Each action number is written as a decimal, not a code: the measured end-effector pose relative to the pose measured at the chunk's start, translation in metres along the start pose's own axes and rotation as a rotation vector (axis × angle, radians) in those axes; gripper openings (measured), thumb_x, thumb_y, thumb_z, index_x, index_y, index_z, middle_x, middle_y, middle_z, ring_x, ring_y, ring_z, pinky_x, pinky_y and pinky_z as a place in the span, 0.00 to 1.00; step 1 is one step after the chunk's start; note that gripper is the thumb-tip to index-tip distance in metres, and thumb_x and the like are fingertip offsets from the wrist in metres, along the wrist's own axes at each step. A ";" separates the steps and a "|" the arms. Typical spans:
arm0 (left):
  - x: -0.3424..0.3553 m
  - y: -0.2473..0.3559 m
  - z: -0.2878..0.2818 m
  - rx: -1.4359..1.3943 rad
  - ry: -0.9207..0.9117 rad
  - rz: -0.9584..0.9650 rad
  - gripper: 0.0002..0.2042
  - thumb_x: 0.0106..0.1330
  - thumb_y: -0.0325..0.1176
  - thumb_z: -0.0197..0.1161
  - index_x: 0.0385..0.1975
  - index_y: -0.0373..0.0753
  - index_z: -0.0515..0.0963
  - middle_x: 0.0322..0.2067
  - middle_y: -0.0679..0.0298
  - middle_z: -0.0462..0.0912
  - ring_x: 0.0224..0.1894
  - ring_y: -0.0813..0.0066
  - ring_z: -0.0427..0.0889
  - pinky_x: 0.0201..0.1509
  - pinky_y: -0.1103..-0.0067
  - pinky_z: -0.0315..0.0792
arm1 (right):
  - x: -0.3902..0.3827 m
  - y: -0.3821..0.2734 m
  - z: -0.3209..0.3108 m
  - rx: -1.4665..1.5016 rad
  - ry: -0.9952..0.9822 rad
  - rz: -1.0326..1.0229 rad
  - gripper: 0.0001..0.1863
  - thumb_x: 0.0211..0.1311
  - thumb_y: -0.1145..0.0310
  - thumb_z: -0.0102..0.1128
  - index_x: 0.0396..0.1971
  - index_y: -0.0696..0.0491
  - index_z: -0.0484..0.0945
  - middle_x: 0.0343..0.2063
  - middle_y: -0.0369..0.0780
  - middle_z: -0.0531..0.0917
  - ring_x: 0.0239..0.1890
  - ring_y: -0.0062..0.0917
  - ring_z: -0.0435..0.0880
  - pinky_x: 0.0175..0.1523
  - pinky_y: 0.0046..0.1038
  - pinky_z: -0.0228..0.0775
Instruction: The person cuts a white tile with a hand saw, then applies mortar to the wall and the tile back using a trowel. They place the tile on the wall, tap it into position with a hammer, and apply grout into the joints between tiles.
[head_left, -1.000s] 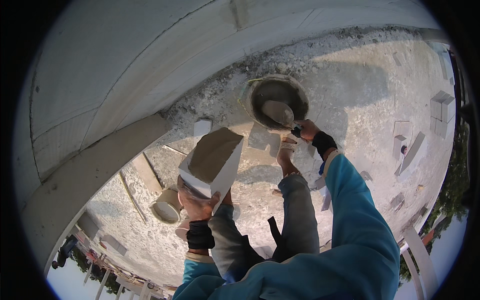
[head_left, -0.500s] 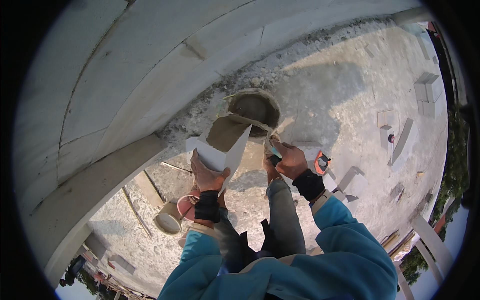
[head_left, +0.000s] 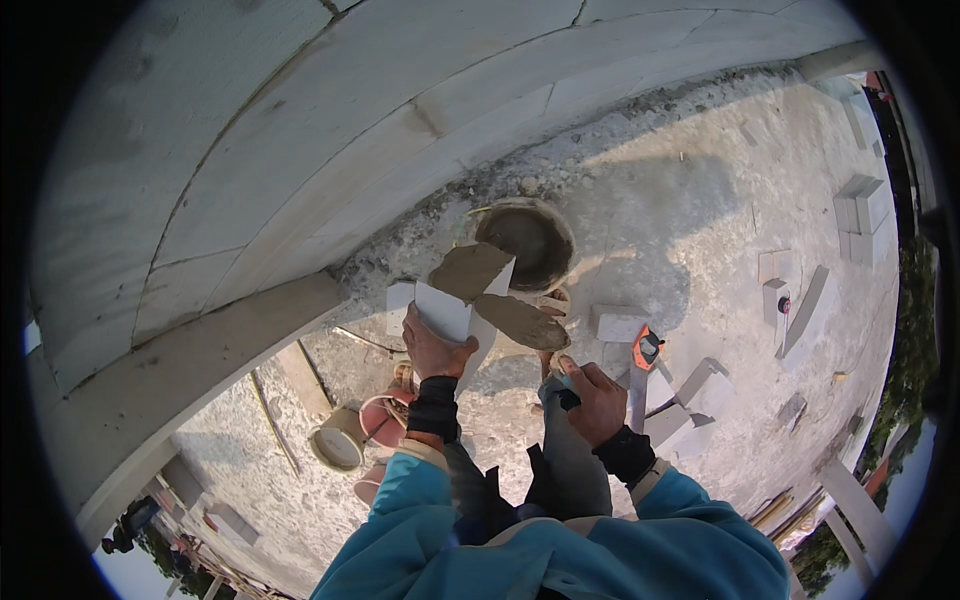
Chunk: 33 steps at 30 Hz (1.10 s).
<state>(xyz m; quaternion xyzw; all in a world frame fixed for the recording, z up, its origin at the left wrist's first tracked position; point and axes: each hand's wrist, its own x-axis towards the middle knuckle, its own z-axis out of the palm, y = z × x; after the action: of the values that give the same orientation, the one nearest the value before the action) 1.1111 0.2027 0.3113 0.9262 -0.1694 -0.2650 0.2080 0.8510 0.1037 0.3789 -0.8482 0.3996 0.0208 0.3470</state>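
My left hand (head_left: 437, 350) is wrapped round a white block (head_left: 442, 312), held tilted in front of the wall. Grey mortar (head_left: 468, 270) coats the block's upper face. In my right hand (head_left: 597, 405) is the handle of a trowel (head_left: 522, 322), whose blade is smeared with mortar and lies close against the block's right side. Just beyond both hands stands a round tub (head_left: 528, 245) of wet grey mortar. The block covers part of its own far end, so I cannot tell how far the mortar reaches there.
A block wall (head_left: 300, 180) rises at the left and far side. To the right lie a handsaw with an orange handle (head_left: 648, 346), a white block (head_left: 620, 323) and more cut blocks (head_left: 703, 385). A beige bucket (head_left: 338, 440) and a pink bucket (head_left: 380, 418) stand at lower left.
My right hand has drawn the trowel back toward me, so its mortar-covered blade now shows beside the block. The left hand still grips the block; the whole view has shifted slightly.
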 end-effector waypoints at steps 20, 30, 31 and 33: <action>-0.112 -0.054 -0.158 -0.462 0.174 -0.080 0.62 0.33 0.42 0.86 0.71 0.28 0.54 0.63 0.45 0.69 0.65 0.54 0.71 0.71 0.64 0.66 | 0.161 0.064 0.148 0.710 -0.414 0.013 0.42 0.60 0.54 0.67 0.73 0.52 0.65 0.60 0.45 0.78 0.52 0.32 0.79 0.54 0.33 0.75; -0.182 -0.056 -0.305 -0.811 0.293 0.262 0.62 0.36 0.48 0.86 0.72 0.29 0.55 0.63 0.45 0.68 0.67 0.52 0.70 0.73 0.63 0.63 | 0.098 -0.120 0.074 1.298 -0.703 -0.340 0.35 0.69 0.56 0.65 0.71 0.56 0.66 0.64 0.39 0.75 0.57 0.21 0.77 0.59 0.27 0.72; -0.185 -0.061 -0.322 -0.791 0.308 0.308 0.62 0.36 0.48 0.86 0.72 0.29 0.55 0.64 0.46 0.68 0.68 0.53 0.69 0.74 0.64 0.62 | 0.099 -0.143 0.072 1.354 -0.710 -0.385 0.35 0.68 0.56 0.66 0.69 0.56 0.67 0.63 0.39 0.76 0.57 0.22 0.77 0.60 0.26 0.71; -0.193 -0.070 -0.357 -0.897 0.274 0.346 0.62 0.36 0.47 0.86 0.72 0.29 0.55 0.64 0.47 0.68 0.68 0.53 0.68 0.74 0.64 0.62 | 0.084 -0.184 0.059 1.345 -0.582 -0.425 0.39 0.63 0.53 0.72 0.68 0.56 0.68 0.60 0.39 0.77 0.57 0.25 0.78 0.62 0.30 0.71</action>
<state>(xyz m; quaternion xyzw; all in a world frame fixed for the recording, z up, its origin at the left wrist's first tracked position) 1.1709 0.4500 0.6350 0.7300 -0.1610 -0.1494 0.6472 1.0501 0.1648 0.4132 -0.4732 0.0469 -0.0716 0.8768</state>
